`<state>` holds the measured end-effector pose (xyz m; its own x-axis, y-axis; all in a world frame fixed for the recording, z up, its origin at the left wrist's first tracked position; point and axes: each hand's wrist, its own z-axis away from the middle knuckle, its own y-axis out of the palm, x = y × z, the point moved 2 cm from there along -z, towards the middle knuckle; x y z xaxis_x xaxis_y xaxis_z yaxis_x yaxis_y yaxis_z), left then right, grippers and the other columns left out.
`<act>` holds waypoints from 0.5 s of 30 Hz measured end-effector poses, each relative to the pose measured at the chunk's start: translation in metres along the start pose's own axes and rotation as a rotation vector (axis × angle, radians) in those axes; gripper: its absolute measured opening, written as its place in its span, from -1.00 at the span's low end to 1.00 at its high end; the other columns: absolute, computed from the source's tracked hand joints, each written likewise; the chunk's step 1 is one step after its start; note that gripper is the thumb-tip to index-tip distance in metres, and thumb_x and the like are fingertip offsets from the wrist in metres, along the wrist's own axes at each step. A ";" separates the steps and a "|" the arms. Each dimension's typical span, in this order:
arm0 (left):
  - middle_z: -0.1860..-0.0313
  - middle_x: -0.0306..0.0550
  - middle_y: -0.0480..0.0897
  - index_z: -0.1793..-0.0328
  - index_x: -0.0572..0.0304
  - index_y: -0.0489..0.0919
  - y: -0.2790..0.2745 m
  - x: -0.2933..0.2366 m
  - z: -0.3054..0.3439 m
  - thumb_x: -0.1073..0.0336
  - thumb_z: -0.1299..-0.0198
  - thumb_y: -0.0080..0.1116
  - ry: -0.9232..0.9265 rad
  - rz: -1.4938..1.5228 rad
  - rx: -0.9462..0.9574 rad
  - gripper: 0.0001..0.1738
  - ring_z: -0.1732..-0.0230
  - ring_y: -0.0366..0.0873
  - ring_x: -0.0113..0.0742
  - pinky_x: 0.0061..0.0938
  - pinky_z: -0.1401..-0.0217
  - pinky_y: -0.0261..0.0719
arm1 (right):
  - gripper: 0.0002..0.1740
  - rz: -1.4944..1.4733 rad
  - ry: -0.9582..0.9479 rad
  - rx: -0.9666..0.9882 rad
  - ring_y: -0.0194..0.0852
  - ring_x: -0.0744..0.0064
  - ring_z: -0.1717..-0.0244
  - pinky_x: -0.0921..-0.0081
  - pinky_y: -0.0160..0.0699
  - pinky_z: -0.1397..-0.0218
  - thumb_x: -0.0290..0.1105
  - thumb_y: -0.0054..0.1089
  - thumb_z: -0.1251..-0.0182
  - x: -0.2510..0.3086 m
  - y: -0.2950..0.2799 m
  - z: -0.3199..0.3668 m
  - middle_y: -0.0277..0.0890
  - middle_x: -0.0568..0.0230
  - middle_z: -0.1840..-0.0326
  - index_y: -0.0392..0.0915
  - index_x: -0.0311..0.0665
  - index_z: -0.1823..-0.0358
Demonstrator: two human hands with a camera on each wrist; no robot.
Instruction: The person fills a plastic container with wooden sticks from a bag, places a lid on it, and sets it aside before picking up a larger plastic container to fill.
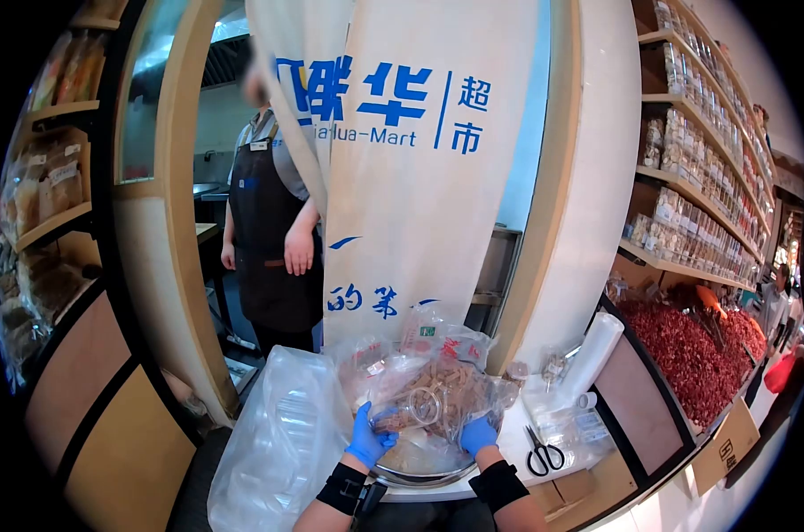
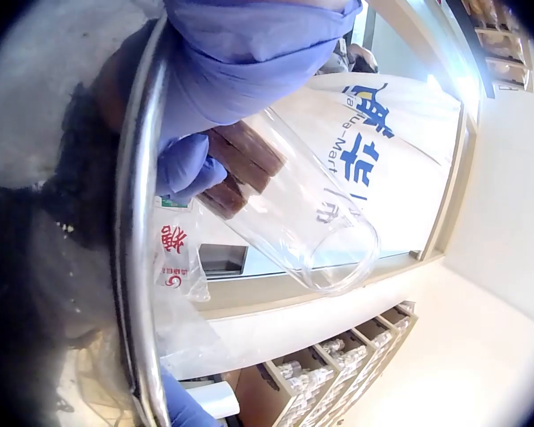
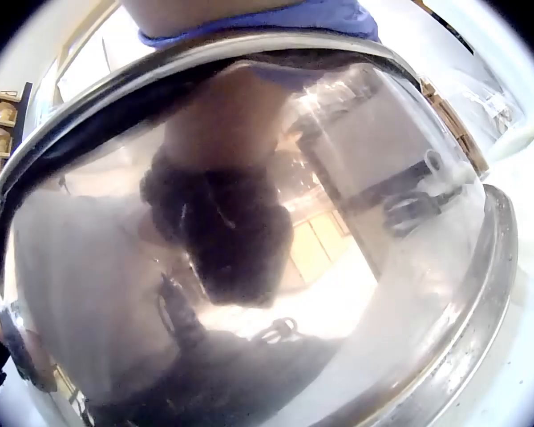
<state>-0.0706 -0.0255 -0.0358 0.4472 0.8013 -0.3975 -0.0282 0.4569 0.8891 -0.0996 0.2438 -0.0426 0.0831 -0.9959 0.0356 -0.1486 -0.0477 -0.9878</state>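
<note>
My blue-gloved left hand (image 1: 371, 437) grips a clear plastic jar (image 2: 307, 218) tilted over the basin. Short brown sticks (image 2: 240, 165) lie inside it near the gloved fingers, and the jar's round far end points away from the hand. Beneath is a steel basin (image 1: 411, 481) with a plastic bag and a heap of brown sticks (image 1: 451, 387). My gloved right hand (image 1: 479, 434) reaches over the right rim toward the heap, its fingertips hidden; I cannot tell whether they hold a stick. In the right wrist view the basin's shiny outer wall (image 3: 249, 222) covers most of that hand.
Stacked clear plastic containers in a bag (image 1: 282, 443) stand left of the basin. On the right are black scissors (image 1: 544, 454), a plastic roll (image 1: 594, 355) and flat bags (image 1: 575, 430). A person in a dark apron (image 1: 273, 213) stands behind, beside a printed curtain (image 1: 419, 222).
</note>
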 end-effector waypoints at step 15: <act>0.73 -0.37 0.23 0.11 0.10 0.61 -0.011 -0.008 0.004 -0.33 -0.22 0.00 0.065 -0.097 0.012 -0.39 0.74 0.12 -0.49 -0.58 0.70 0.01 | -0.71 -0.360 0.084 0.044 0.67 -0.14 0.24 0.06 0.66 0.13 -0.37 0.18 -0.10 0.011 0.004 0.026 0.62 -0.19 0.22 0.67 -0.43 0.22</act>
<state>-0.0700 -0.0382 -0.0419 0.3886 0.7772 -0.4950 0.0234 0.5288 0.8484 -0.0734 0.2350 -0.0502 0.0409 -0.9189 0.3923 -0.0823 -0.3944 -0.9152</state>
